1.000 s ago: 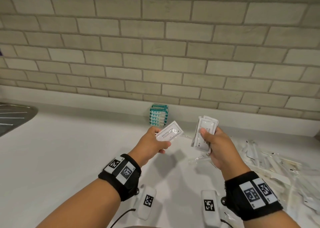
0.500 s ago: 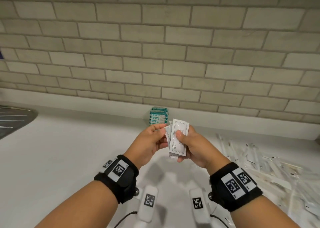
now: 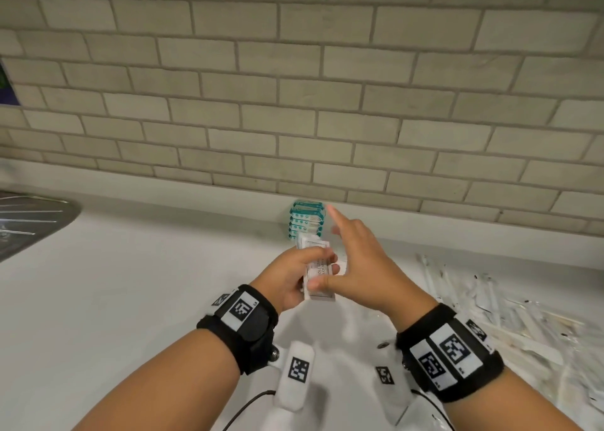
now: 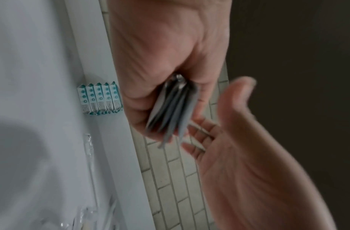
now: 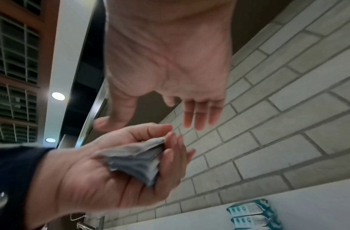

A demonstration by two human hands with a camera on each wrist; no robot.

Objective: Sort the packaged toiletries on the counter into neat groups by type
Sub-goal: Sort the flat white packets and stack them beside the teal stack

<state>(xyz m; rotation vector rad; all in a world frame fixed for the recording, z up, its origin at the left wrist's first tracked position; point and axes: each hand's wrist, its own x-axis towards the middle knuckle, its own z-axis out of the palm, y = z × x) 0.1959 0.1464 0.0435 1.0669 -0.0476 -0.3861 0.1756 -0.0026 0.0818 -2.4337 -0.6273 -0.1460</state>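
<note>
My left hand (image 3: 295, 275) grips a small stack of flat white sachets (image 3: 318, 268) above the white counter (image 3: 130, 283); the same stack of sachets (image 4: 171, 109) (image 5: 138, 160) shows edge-on in both wrist views. My right hand (image 3: 354, 260) is just right of the stack, fingers spread and straight, holding nothing; the thumb lies close against the stack's lower edge. A neat stack of teal-and-white packets (image 3: 306, 218) stands against the wall behind my hands. A loose heap of clear-wrapped long items (image 3: 510, 316) lies on the counter to the right.
A tiled wall (image 3: 294, 103) backs the counter. A steel sink drainer (image 3: 29, 224) sits at the far left. One clear-wrapped stick (image 4: 89, 155) lies near the wall edge in the left wrist view.
The hands came together and the sachets that my right hand held passed into the left hand's stack. My right hand has let go and spread its fingers.
</note>
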